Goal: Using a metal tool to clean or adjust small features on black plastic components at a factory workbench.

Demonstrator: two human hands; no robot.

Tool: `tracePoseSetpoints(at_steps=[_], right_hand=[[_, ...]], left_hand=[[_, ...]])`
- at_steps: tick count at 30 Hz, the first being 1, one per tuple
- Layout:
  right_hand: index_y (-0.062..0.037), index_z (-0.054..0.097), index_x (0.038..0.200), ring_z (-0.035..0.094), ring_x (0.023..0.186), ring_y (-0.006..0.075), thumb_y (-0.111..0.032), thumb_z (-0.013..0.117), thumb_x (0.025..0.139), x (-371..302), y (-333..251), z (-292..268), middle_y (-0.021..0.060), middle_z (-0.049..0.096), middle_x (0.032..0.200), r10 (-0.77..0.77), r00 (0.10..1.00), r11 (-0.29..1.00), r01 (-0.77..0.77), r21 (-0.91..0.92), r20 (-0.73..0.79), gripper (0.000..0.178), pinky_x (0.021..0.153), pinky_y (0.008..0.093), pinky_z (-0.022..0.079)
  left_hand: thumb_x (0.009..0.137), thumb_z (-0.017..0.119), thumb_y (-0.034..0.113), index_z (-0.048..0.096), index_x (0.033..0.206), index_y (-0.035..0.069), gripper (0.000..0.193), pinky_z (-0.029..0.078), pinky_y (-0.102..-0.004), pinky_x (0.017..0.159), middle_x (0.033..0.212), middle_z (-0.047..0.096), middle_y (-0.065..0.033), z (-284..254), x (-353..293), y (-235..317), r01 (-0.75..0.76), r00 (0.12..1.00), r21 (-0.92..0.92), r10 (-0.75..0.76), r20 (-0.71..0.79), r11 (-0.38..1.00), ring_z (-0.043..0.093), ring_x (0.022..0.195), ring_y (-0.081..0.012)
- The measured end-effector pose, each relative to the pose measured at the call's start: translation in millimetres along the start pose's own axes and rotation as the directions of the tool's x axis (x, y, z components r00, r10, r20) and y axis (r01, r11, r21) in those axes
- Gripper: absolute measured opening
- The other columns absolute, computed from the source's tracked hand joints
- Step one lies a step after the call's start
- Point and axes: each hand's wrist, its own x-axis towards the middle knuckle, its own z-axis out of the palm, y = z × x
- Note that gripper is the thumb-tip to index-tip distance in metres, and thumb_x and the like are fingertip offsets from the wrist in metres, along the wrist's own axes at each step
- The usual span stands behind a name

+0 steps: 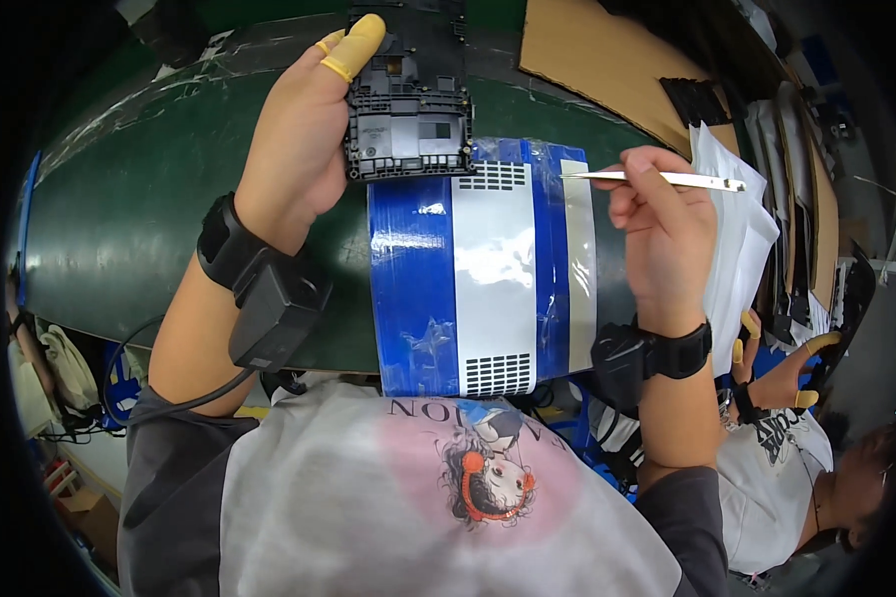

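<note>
My left hand, with yellow finger cots on the thumb and a finger, grips a black plastic housing by its left side. The housing has ribs, clips and a grey panel; its top runs toward the upper edge of the view. In my right hand is a pair of silver tweezers, its tips pointing left. Below the housing and the tweezers lies a blue block wrapped in clear tape. A white strip with rows of small black stickers at both ends runs down it, beside a cream strip.
The blue block rests on a dark green table. Brown cardboard lies at the back right. White sheets and upright cardboard dividers stand right of my right hand. A co-worker's hands with yellow finger cots hold a dark part farther right.
</note>
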Motion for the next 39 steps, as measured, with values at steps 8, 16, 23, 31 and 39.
tracePoseSetpoints(at_steps=[8,16,23,31,39], right_hand=[[0.0047,0.055,0.082,0.045,0.048,0.0072,-0.002,0.055,0.076,1.6,49.2,5.6,0.0088,0.056,0.063,0.050,0.999,0.995,-0.051,0.086,0.023,0.009,0.043,0.0167,0.033],[0.0056,0.055,0.083,0.047,0.049,0.0070,-0.001,0.056,0.076,2.7,50.7,9.6,0.0091,0.057,0.064,0.040,0.999,0.998,-0.041,0.044,0.022,0.010,0.043,0.0160,0.034],[0.0057,0.055,0.083,0.047,0.049,0.0070,-0.001,0.055,0.076,4.3,48.7,7.8,0.0099,0.057,0.065,0.042,0.998,0.996,-0.045,0.079,0.040,0.010,0.043,0.0157,0.034],[0.0052,0.054,0.089,0.042,0.050,0.0080,-0.004,0.052,0.078,-2.2,-1.4,29.0,0.0146,0.058,0.071,-0.059,0.984,0.981,0.026,0.191,0.169,0.015,0.046,0.0167,0.032],[0.0048,0.054,0.091,0.046,0.056,0.0067,-0.004,0.058,0.075,-11.7,11.3,48.6,0.0102,0.060,0.073,-0.142,0.978,0.977,0.113,0.182,0.154,0.019,0.052,0.0177,0.035]], left_hand=[[0.085,0.049,0.024,0.049,0.097,0.002,0.025,0.047,-0.0228,0.062,0.085,0.055,-0.0020,5.2,-9.8,-6.1,-0.053,0.998,-0.059,0.051,-0.023,0.997,0.054,0.071,-0.0078],[0.088,0.041,0.024,0.050,0.097,0.003,0.024,0.050,-0.0287,0.068,0.089,0.058,-0.0062,7.5,-9.8,-10.0,0.074,0.997,-0.151,-0.073,0.012,0.986,0.058,0.078,-0.0139],[0.088,0.042,0.022,0.051,0.090,0.004,0.021,0.050,-0.0284,0.064,0.083,0.058,-0.0046,14.8,-9.6,-13.7,0.211,0.976,-0.219,-0.216,0.005,0.952,0.058,0.070,-0.0130],[0.089,0.034,0.038,0.043,0.112,0.002,0.044,0.044,-0.0358,0.081,0.102,0.055,-0.0109,17.5,-19.2,-19.5,0.358,0.927,-0.312,-0.295,0.232,0.880,0.055,0.093,-0.0206],[0.088,0.036,0.038,0.047,0.110,0.006,0.041,0.045,-0.0312,0.079,0.102,0.056,-0.0071,27.9,-34.3,-14.2,0.319,0.931,-0.263,-0.251,0.264,0.910,0.055,0.091,-0.0153]])
